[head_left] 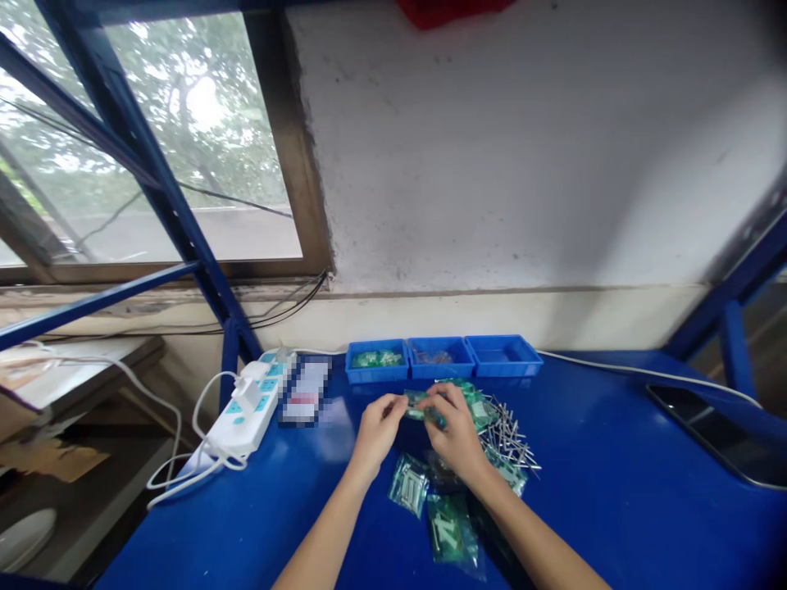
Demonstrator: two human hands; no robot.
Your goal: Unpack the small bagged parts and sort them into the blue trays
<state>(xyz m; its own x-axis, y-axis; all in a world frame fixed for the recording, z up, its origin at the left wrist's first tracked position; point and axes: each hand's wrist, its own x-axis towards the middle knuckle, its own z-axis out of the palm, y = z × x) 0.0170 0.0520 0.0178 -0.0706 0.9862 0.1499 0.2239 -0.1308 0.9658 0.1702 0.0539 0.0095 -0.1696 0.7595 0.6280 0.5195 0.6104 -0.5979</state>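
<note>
Between my two hands a small clear greenish plastic bag [414, 405] is held just above the blue table. My left hand [381, 426] pinches its left end. On the other side, the fingers of my right hand [453, 426] are closed on the bag's right part, and they hide some of it. Behind and right of my right hand lie more green bags [476, 400] and a heap of thin metal nails or rivets [511, 438]. Nearer to me are a bag with pale strip-like parts [409, 485] and a green bag with white pieces [448, 531].
Three blue bins stand along the wall: the left bin [376, 376] holds green-white items, the middle bin [441, 371] small brownish pieces, beside the right bin [504, 370]. A white power strip [249, 418] and a phone [306, 389] sit left; a dark tablet-like device [716, 430] lies right.
</note>
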